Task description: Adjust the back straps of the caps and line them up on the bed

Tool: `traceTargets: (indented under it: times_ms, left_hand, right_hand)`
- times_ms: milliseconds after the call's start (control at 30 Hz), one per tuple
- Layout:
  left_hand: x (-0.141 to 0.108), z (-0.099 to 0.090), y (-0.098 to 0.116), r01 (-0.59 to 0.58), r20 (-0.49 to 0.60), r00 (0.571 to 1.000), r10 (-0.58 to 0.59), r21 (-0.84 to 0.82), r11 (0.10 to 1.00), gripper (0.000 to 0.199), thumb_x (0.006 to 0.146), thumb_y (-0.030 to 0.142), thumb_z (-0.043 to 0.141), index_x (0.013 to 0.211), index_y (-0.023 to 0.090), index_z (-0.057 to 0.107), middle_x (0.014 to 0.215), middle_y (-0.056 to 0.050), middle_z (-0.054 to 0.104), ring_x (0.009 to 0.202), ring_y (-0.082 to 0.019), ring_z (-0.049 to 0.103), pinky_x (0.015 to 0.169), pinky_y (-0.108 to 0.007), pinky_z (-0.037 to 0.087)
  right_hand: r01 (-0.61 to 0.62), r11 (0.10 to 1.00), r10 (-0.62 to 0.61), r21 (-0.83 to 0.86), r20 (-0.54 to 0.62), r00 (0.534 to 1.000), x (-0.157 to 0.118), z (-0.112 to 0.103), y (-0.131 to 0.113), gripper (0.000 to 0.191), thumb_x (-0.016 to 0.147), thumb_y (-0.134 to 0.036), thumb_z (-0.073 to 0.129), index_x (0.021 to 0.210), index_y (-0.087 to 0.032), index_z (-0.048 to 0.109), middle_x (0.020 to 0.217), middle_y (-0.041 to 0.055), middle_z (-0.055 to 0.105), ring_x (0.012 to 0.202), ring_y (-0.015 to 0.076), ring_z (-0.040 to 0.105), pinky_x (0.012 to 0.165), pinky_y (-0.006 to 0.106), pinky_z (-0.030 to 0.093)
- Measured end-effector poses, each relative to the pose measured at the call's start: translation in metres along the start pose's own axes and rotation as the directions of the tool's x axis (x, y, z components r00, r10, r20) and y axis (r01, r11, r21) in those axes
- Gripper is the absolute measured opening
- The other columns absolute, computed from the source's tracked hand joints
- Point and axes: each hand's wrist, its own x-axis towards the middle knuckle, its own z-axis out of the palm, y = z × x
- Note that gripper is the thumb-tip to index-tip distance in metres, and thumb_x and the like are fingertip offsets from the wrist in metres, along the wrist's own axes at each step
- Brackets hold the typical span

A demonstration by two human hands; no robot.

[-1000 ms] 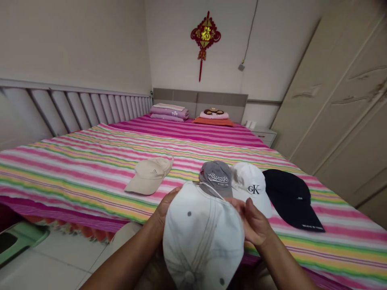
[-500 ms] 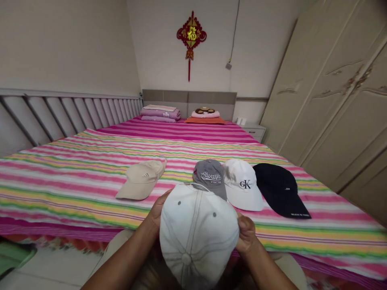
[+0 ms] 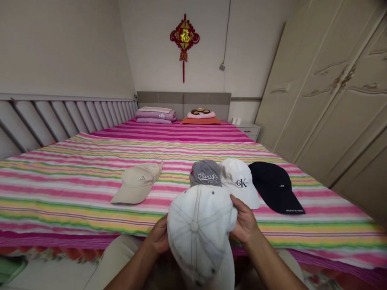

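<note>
Together, the person's left hand [image 3: 160, 235] and right hand [image 3: 244, 220], both partly closed, grip opposite sides of a pale cap [image 3: 196, 233] by the bed [image 3: 84, 177], before a grey cap [image 3: 204, 167].

L hand [image 3: 160, 235] bare | R hand [image 3: 244, 220] bare | forearms [image 3: 267, 257] bare | trousers [image 3: 116, 257] lt beige

Cap [image 3: 196, 229] between hands [image 3: 159, 237], caps [image 3: 237, 181] behind, on bed [image 3: 72, 177]

Dim, soft light greys the wall [image 3: 60, 48] and gently shades the held cap [image 3: 196, 233]. The wide lens slants the wardrobe [image 3: 314, 92]. Small lettering [image 3: 294, 211] on the black cap [image 3: 269, 183] blurs.
</note>
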Motion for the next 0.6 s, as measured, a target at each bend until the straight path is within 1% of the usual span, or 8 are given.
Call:
traceTargets:
  times_ms: [100,167,200,300,367,467,533,600]
  left_hand:
    - [0.005,0.001,0.009,-0.02,0.018,1.0,0.02,0.005,1.0,0.025,0.07,0.029,0.057,0.081,0.01,0.069,0.078,-0.011,0.07,0.097,-0.026,0.058,0.092,-0.037,0.036]
    - [0.009,0.002,0.018,-0.055,0.006,0.998,0.055,0.003,0.998,0.027,0.072,0.029,0.055,0.086,0.01,0.068,0.078,-0.01,0.07,0.094,-0.024,0.06,0.092,-0.035,0.037]
    - [0.011,0.003,0.021,-0.075,-0.005,0.997,0.075,0.002,0.997,0.027,0.073,0.029,0.055,0.087,0.01,0.068,0.078,-0.009,0.07,0.093,-0.023,0.06,0.091,-0.034,0.038]
    - [0.016,0.006,0.027,-0.101,-0.025,0.995,0.1,-0.008,0.995,0.025,0.072,0.028,0.056,0.084,0.011,0.069,0.075,-0.008,0.07,0.092,-0.023,0.06,0.091,-0.034,0.038]
    - [0.017,0.009,0.028,-0.083,-0.023,0.996,0.083,-0.022,0.996,0.024,0.072,0.028,0.055,0.081,0.01,0.069,0.073,-0.009,0.07,0.093,-0.024,0.06,0.091,-0.035,0.038]
    - [0.015,0.013,0.033,-0.099,-0.011,0.995,0.099,-0.039,0.994,0.023,0.073,0.025,0.053,0.078,0.01,0.069,0.069,-0.008,0.07,0.089,-0.024,0.062,0.09,-0.036,0.039]
    - [0.01,0.016,0.04,-0.178,-0.002,0.984,0.178,-0.059,0.982,0.02,0.072,0.021,0.053,0.075,0.011,0.069,0.068,-0.006,0.07,0.086,-0.024,0.062,0.089,-0.036,0.04]
    - [0.004,0.018,0.045,-0.276,-0.013,0.961,0.276,-0.085,0.957,0.015,0.071,0.018,0.054,0.071,0.013,0.068,0.071,-0.004,0.069,0.085,-0.022,0.062,0.088,-0.035,0.041]
  right_hand:
    - [-0.05,0.999,0.05,0.013,0.012,0.999,0.004,0.0,0.001,0.025,0.067,-0.034,0.062,0.085,-0.017,0.066,0.073,0.0033,0.072,0.092,0.0241,0.061,0.09,0.042,0.039]
    - [-0.05,0.999,0.049,0.022,0.052,0.997,0.002,-0.001,0.003,0.034,0.065,-0.044,0.064,0.088,-0.018,0.065,0.079,0.0038,0.072,0.09,0.0234,0.062,0.089,0.041,0.04]
    - [-0.036,0.999,0.034,0.018,0.073,0.997,0.0,-0.002,0.005,0.037,0.062,-0.045,0.067,0.088,-0.019,0.065,0.08,0.0035,0.072,0.088,0.023,0.063,0.089,0.04,0.04]
    - [0.0,1.0,0.004,-0.027,0.132,0.991,-0.005,-0.004,0.012,0.039,0.049,-0.032,0.077,0.084,-0.018,0.065,0.077,0.0042,0.072,0.088,0.0248,0.063,0.091,0.041,0.039]
    - [0.007,0.999,-0.001,-0.04,0.148,0.989,-0.006,-0.003,0.015,0.036,0.047,-0.027,0.077,0.079,-0.018,0.065,0.075,0.0056,0.072,0.095,0.0287,0.06,0.093,0.046,0.035]
    - [0.043,0.999,-0.045,0.019,0.101,0.994,-0.005,0.001,0.014,0.024,0.053,-0.031,0.072,0.074,-0.02,0.065,0.074,0.0054,0.072,0.103,0.0301,0.055,0.096,0.05,0.03]
    - [0.059,0.995,-0.065,0.081,0.067,0.996,-0.003,0.007,0.011,0.019,0.058,-0.032,0.068,0.073,-0.022,0.066,0.075,0.0036,0.072,0.104,0.0283,0.055,0.098,0.049,0.028]
    - [0.062,0.988,-0.07,0.139,0.059,0.996,-0.002,0.014,0.008,0.017,0.06,-0.033,0.066,0.072,-0.022,0.066,0.078,0.0019,0.072,0.105,0.0265,0.054,0.1,0.047,0.027]
